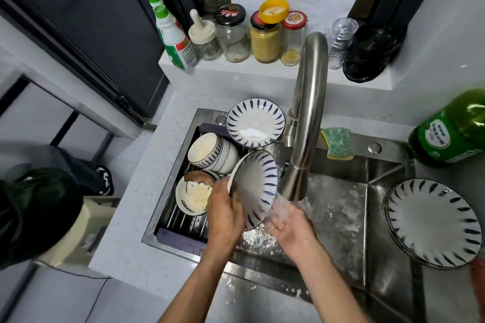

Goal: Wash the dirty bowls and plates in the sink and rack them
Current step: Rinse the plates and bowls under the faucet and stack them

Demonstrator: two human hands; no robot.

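Steel sink (341,231) is set into the table. Drying rack (170,217) lies across its left end, with two bowls (210,152) lying there. Plates (430,225) are stacked at its right edge. Striped bowl (258,186), tilted under the faucet (307,113), is gripped at the rim by left hand (225,215); right hand (291,225), fingers relaxed, is held under running water.

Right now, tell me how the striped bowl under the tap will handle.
The striped bowl looks like glazed ceramic, so likely rigid and breakable. Water runs from the faucet onto it, so probably slippery. The left hand grips only its rim, tilted on edge; it may slip.
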